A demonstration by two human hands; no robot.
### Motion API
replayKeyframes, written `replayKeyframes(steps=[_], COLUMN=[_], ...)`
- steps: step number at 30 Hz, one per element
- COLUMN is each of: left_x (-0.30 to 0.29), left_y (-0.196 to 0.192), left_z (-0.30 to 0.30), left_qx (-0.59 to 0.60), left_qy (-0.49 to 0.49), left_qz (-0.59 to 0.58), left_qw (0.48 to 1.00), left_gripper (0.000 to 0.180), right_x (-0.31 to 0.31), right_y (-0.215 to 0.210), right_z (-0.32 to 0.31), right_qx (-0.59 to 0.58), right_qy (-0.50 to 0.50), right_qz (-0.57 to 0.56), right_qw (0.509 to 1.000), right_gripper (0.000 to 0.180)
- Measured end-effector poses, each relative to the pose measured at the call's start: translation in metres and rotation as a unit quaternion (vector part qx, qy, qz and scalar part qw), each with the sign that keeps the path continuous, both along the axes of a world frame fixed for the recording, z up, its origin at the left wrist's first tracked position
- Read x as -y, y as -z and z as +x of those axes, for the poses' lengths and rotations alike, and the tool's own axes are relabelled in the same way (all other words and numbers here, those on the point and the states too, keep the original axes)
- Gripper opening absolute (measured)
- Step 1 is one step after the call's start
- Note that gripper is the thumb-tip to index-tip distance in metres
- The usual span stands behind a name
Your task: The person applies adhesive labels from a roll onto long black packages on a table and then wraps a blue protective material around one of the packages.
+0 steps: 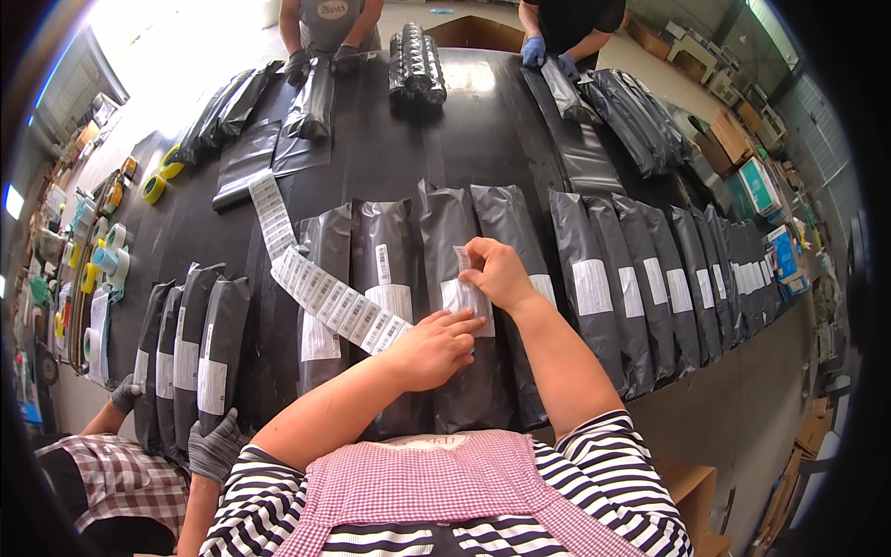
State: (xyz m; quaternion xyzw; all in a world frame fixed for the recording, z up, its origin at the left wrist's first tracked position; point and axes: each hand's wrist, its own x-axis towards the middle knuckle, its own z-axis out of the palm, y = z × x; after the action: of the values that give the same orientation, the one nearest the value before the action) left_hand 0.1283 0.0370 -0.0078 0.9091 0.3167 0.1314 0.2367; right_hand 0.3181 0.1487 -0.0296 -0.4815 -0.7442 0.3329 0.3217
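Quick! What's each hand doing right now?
Left hand: curled over a long dark-grey plastic package; whether it grips the white printed paper strip can't be told.
Right hand: closed, pinching a small white rectangular paper label.

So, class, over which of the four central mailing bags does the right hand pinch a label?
The third grey mailing bag from the left: only there does the right hand pinch a small label.
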Motion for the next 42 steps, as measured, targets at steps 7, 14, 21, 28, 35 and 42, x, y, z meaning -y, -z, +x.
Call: replayKeyframes(steps=[7, 14, 21, 28, 35, 42], left_x=[-0.003, -0.005, -0.006, -0.004, 0.009, 0.011], left_y=[0.002, 0.003, -0.038, -0.077, -0.088, -0.089], left_z=[-0.003, -0.002, -0.024, -0.030, -0.017, 0.002], left_qx=[0.006, 0.049, 0.229, 0.265, 0.285, 0.256], left_qy=[0.011, 0.010, -0.115, -0.138, -0.177, -0.152], left_qz=[0.009, 0.013, -0.039, -0.052, -0.155, -0.216], left_qw=[1.000, 0.999, 0.966, 0.953, 0.929, 0.930], left_gripper=[0.020, 0.018, 0.023, 0.035, 0.022, 0.019], right_x=[-0.030, -0.054, 0.065, 0.156, 0.177, 0.175], right_y=[0.008, 0.022, -0.017, -0.075, -0.086, -0.088], right_z=[-0.013, -0.024, 0.008, -0.007, -0.016, 0.013], right_qx=[0.018, -0.016, -0.422, -0.249, -0.192, -0.226], right_qy=[0.123, 0.220, -0.023, 0.047, 0.123, 0.090], right_qz=[0.024, -0.021, -0.151, -0.127, -0.069, -0.096], right_qw=[0.992, 0.975, 0.893, 0.959, 0.971, 0.965], right_gripper=[0.065, 0.045, 0.032, 0.031, 0.022, 0.018])
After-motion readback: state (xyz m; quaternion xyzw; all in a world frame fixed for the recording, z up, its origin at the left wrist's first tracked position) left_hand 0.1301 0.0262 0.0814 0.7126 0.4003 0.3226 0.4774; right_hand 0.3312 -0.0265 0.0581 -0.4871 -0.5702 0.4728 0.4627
